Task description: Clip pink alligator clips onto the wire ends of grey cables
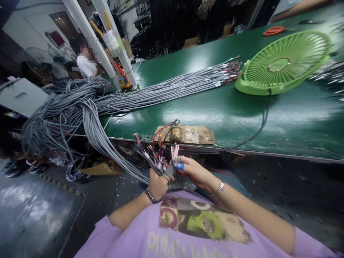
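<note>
My left hand [158, 184] is closed around a bundle of grey cables [149, 159], with a grey cover on its thumb. Frayed, multicoloured wire ends [159, 154] stick up out of that grip. Close beside it, my right hand [192, 170] has its fingers pinched together by the left thumb, and blue tape [178, 166] wraps one finger. What the right fingertips hold is too small to make out. A pale pink clip-like piece [174, 151] stands just above those fingertips; whether they touch it is unclear.
A wooden block [192, 134] with red and black leads lies at the green bench's [209, 107] front edge. More grey cables [161, 87] lie across the bench from a large heap [61, 111]. A green fan [282, 64], orange-handled tool [273, 30] and seated person [86, 66] are beyond.
</note>
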Motion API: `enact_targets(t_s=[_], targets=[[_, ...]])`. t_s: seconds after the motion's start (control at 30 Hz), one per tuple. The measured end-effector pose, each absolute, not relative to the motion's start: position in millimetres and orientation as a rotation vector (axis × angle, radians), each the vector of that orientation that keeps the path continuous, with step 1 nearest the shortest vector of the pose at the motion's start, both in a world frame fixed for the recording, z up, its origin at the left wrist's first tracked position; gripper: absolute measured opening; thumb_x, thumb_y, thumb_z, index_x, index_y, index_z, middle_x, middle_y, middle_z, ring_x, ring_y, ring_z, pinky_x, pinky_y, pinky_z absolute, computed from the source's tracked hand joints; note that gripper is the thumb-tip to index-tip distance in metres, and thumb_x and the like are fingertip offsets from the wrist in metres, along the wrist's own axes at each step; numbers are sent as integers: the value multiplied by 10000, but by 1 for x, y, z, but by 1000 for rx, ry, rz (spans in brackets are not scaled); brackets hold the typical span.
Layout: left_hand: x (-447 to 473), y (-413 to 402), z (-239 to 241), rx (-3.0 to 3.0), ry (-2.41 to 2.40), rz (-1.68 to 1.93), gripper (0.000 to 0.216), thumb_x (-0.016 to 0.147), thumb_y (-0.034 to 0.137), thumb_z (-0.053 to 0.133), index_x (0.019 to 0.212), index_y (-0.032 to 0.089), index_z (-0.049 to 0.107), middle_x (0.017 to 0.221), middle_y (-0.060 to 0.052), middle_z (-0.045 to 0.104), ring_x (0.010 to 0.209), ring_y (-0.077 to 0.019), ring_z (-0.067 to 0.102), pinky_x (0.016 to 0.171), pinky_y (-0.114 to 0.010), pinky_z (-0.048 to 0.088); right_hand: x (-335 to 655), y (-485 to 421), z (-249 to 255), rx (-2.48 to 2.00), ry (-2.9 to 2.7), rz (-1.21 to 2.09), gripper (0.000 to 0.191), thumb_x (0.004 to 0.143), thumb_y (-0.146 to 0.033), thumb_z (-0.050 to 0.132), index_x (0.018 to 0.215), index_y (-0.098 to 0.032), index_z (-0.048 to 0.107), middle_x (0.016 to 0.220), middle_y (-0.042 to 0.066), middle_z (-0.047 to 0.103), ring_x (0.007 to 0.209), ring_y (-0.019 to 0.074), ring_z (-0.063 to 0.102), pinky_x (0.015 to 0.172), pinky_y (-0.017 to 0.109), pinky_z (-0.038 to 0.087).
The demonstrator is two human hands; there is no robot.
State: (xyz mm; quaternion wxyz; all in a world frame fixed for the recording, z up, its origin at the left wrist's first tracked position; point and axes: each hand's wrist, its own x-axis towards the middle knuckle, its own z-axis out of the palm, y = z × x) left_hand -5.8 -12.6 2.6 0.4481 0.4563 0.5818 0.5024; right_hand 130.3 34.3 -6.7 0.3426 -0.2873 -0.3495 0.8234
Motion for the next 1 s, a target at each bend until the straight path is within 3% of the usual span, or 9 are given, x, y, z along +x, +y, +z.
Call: enact_targets(t_s=[0.2, 0.33, 0.57, 1.0], targets=[[-6, -16, 11, 1134, 1457, 1206, 358, 698, 388, 723, 447, 178, 578, 434, -17, 592, 423, -139, 546, 472, -253, 443, 129, 31, -6, -902, -919, 2028, 372, 525, -409, 855, 620, -164, 592, 529, -51, 544, 490, 67, 404, 505, 227, 270], [-7, -17, 1, 1046, 1425, 1274, 318, 707, 406, 729, 523, 165, 631, 461, -14, 615, 428, -139, 565, 467, -248, 463, 125, 30, -6, -855, -813, 2085, 349, 574, -364, 836, 563, -171, 545, 489, -55, 504, 473, 70, 413, 493, 229, 300], [-8, -18, -8, 889, 1332, 1345, 285, 641, 422, 788, 667, 152, 700, 529, -22, 663, 502, -172, 639, 507, -276, 539, 118, 27, -12, -679, -602, 2234, 358, 591, -361, 843, 641, -180, 538, 516, -50, 537, 496, 107, 542, 545, 263, 448], [-14, -19, 2, 807, 1254, 1290, 303, 587, 417, 818, 658, 146, 702, 525, -24, 661, 502, -162, 631, 510, -271, 534, 116, 27, -14, -701, -597, 2233, 373, 558, -363, 871, 621, -164, 561, 518, -46, 545, 488, 83, 504, 530, 241, 444]])
